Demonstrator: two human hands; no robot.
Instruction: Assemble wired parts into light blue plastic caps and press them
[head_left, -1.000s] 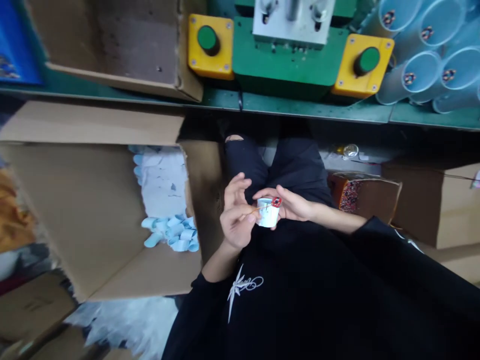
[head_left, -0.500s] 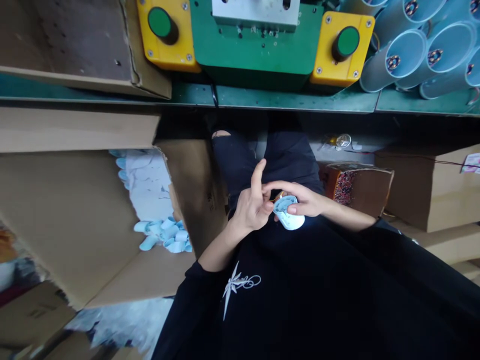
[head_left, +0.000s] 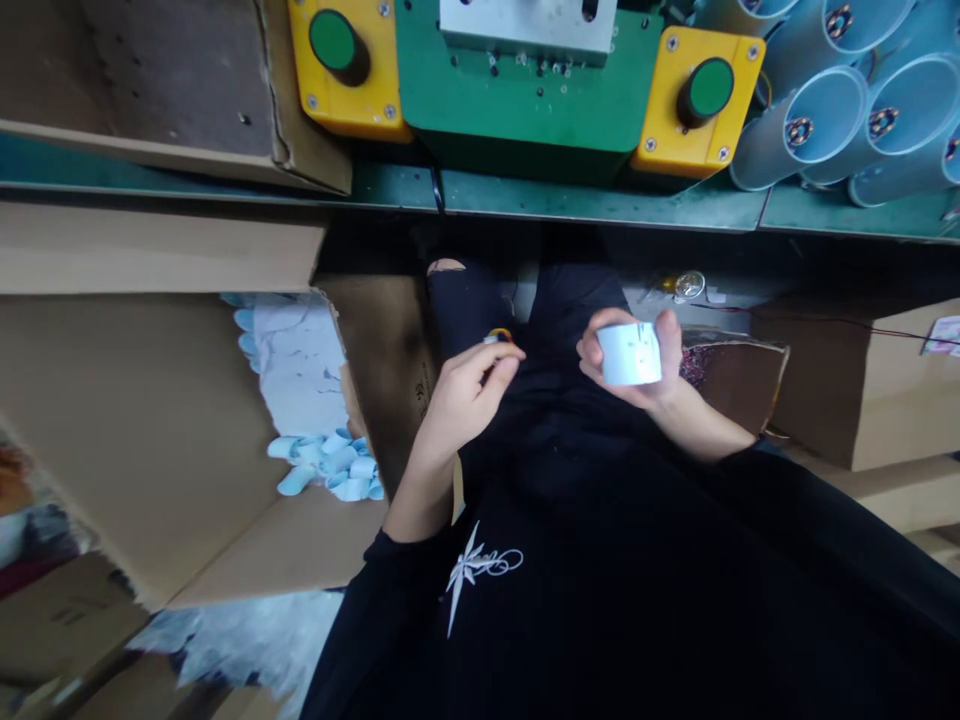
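Note:
My right hand (head_left: pixel 670 365) is closed round a light-blue plastic cup-shaped housing (head_left: pixel 630 354), its smooth side turned up toward me. Fingers and thumb grip it from both sides, above the lap. Off to the left, my left hand (head_left: pixel 474 395) is pinched shut, thumb against forefinger. A small bundle of coloured wires (head_left: pixel 499 335), yellow, red and white, shows just past its fingers; its far end is hidden. The two hands are apart.
A green press (head_left: pixel 525 110) with a green button (head_left: pixel 710 88) on each side stands on the bench. Blue tubes (head_left: pixel 825 115) with copper-wound parts stand at right. An open carton (head_left: pixel 135 400) with light-blue pieces (head_left: pixel 330 462) is at left; a box (head_left: pixel 739 385) lies at right.
My hands have separated. The right one moved right and up with the blue housing, turning it side-on. My left hand went from a pointing finger to a pinch and shifted left.

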